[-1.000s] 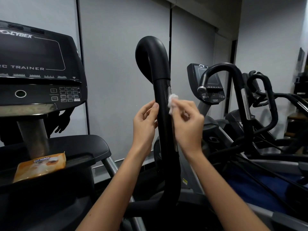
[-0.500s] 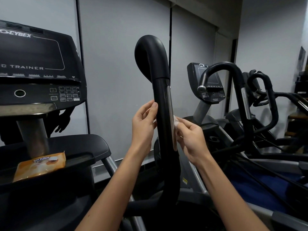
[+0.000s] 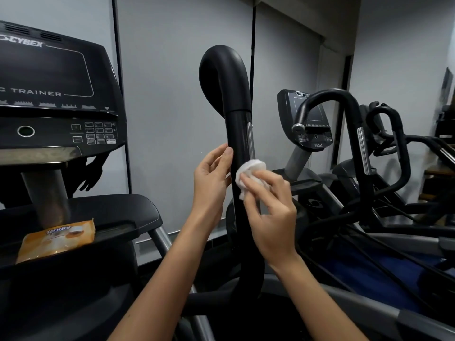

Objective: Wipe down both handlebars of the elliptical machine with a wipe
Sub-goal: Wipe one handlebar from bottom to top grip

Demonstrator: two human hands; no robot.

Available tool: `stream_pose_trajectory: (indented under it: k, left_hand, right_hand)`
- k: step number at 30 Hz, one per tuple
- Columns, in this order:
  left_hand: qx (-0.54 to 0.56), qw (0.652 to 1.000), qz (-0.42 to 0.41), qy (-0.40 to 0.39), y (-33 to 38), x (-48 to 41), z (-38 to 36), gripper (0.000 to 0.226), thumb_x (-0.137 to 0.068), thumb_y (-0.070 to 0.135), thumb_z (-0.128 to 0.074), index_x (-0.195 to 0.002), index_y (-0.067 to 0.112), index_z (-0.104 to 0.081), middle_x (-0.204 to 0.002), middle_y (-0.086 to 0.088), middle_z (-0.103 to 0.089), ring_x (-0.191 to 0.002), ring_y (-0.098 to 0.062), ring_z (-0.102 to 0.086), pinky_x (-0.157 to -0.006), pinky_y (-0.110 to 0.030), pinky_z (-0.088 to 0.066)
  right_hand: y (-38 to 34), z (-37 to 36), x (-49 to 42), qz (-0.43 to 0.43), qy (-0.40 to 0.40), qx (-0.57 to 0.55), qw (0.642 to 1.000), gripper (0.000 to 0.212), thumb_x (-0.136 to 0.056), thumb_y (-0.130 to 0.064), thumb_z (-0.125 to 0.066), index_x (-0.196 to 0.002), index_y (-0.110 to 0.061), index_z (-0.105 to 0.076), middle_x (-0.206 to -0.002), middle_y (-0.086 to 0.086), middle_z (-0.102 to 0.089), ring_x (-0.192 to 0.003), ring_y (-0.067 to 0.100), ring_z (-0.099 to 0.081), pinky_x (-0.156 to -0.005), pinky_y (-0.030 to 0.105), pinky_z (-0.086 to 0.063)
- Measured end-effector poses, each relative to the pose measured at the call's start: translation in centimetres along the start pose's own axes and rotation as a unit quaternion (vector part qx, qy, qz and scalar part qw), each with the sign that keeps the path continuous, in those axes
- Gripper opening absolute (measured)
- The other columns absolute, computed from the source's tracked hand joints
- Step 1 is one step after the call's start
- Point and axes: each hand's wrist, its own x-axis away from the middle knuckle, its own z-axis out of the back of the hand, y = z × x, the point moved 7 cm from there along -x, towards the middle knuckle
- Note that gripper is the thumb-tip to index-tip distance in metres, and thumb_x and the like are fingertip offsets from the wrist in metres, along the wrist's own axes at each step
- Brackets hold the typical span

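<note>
A black curved handlebar (image 3: 235, 114) of the elliptical rises straight in front of me, with a silver sensor strip (image 3: 250, 141) down its right side. My right hand (image 3: 270, 215) pinches a crumpled white wipe (image 3: 248, 172) and presses it against the bar's right side, just below that strip's visible part. My left hand (image 3: 211, 180) holds the bar from the left, thumb tip on its front, fingers curled behind it. The machine's other handlebar is out of view.
The elliptical's black console (image 3: 54, 94) stands at the left, with an orange pack of wipes (image 3: 57, 239) on the tray below it. More exercise machines (image 3: 344, 143) with curved bars crowd the right side. Grey wall panels stand behind.
My right hand slid the wipe down the bar's right side, then came back up and toward the front. The left hand kept its hold on the bar.
</note>
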Motion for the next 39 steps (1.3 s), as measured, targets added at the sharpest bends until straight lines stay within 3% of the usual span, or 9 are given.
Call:
stream_pose_trajectory:
  k: [7,14,19,22,26,29,32,36,39]
  left_hand:
    - [-0.002,1.000,0.006,0.000,0.0,0.2,-0.2,0.033,-0.094,0.020,-0.053,-0.122,0.004,-0.056,-0.100,-0.005,-0.067,-0.083,-0.010,-0.065,-0.070,-0.020,-0.052]
    - [-0.048,0.998,-0.017,0.029,0.9,0.4,0.2,0.026,-0.092,0.019,-0.057,-0.114,0.007,-0.063,-0.102,-0.009,-0.068,-0.093,-0.017,-0.063,-0.082,-0.027,-0.053]
    - [-0.050,0.998,-0.012,0.036,0.9,0.4,0.3,0.027,-0.092,0.019,-0.058,-0.114,0.006,-0.063,-0.105,-0.013,-0.067,-0.094,-0.020,-0.063,-0.085,-0.030,-0.052]
    - [-0.047,0.998,-0.011,0.027,1.0,0.5,0.1,0.025,-0.092,0.018,-0.057,-0.114,0.007,-0.064,-0.103,-0.010,-0.068,-0.094,-0.018,-0.064,-0.085,-0.029,-0.052]
    - [-0.046,0.999,-0.010,0.018,1.1,0.6,0.1,0.026,-0.092,0.019,-0.058,-0.116,0.009,-0.063,-0.101,-0.007,-0.069,-0.092,-0.016,-0.067,-0.079,-0.025,-0.052]
    - [-0.021,0.999,-0.018,0.034,1.3,0.9,0.2,0.027,-0.090,0.016,-0.060,-0.117,0.019,-0.058,-0.093,-0.003,-0.066,-0.077,-0.007,-0.066,-0.076,-0.024,-0.053]
    - [-0.008,0.999,-0.026,0.038,1.4,1.5,0.5,0.017,-0.090,0.016,-0.059,-0.106,0.022,-0.061,-0.100,-0.009,-0.065,-0.079,-0.008,-0.067,-0.079,-0.025,-0.055]
    - [-0.006,0.999,-0.041,0.009,1.4,2.5,0.6,0.011,-0.090,0.019,-0.057,-0.096,0.019,-0.066,-0.101,-0.008,-0.068,-0.092,-0.015,-0.067,-0.085,-0.027,-0.054]
    - [-0.058,0.995,-0.080,-0.026,2.1,3.2,0.8,0.023,-0.088,0.014,-0.061,-0.107,0.027,-0.064,-0.103,0.004,-0.066,-0.090,-0.009,-0.068,-0.089,-0.026,-0.052]
  right_hand:
    - [1.3,-1.0,-4.9,-0.112,0.002,-0.080,0.990,0.021,-0.088,-0.008,-0.060,-0.106,-0.009,-0.070,-0.101,-0.004,-0.060,-0.093,0.009,-0.059,-0.085,0.016,-0.046]
    - [6.5,-4.2,-3.3,-0.437,-0.102,-0.362,0.817,0.019,-0.096,-0.015,-0.050,-0.096,-0.015,-0.069,-0.087,0.012,-0.069,-0.075,0.022,-0.064,-0.073,0.034,-0.055]
    - [7.4,-4.0,-1.4,-0.473,-0.124,-0.381,0.785,0.020,-0.093,-0.014,-0.053,-0.091,-0.013,-0.073,-0.096,0.023,-0.064,-0.090,0.033,-0.056,-0.080,0.036,-0.050]
    - [6.8,-4.1,-4.8,-0.438,-0.089,-0.382,0.809,0.019,-0.089,-0.016,-0.060,-0.080,-0.019,-0.077,-0.091,0.021,-0.055,-0.087,0.029,-0.045,-0.069,0.033,-0.041]
    - [4.4,-2.5,-7.9,-0.298,-0.014,-0.295,0.908,0.012,-0.089,-0.011,-0.063,-0.098,-0.010,-0.070,-0.083,0.004,-0.063,-0.067,0.002,-0.060,-0.065,0.017,-0.049]
    - [1.9,-1.1,-6.7,-0.116,-0.050,-0.132,0.983,0.019,-0.089,-0.008,-0.061,-0.107,-0.010,-0.068,-0.099,-0.010,-0.055,-0.091,0.002,-0.058,-0.083,0.016,-0.047]
    - [1.3,-0.7,-4.5,-0.005,-0.107,-0.051,0.993,0.025,-0.088,-0.003,-0.059,-0.111,-0.008,-0.067,-0.108,-0.006,-0.045,-0.104,0.005,-0.049,-0.094,0.012,-0.039]
    - [1.2,-0.8,-3.7,-0.010,-0.169,-0.045,0.985,0.039,-0.086,0.000,-0.044,-0.120,-0.006,-0.061,-0.113,-0.002,-0.031,-0.113,-0.007,-0.034,-0.100,0.004,-0.028]
    - [1.1,-0.5,-4.8,-0.023,-0.168,-0.068,0.983,0.039,-0.085,0.003,-0.047,-0.119,-0.007,-0.061,-0.106,-0.002,-0.045,-0.103,-0.009,-0.044,-0.092,0.009,-0.039]
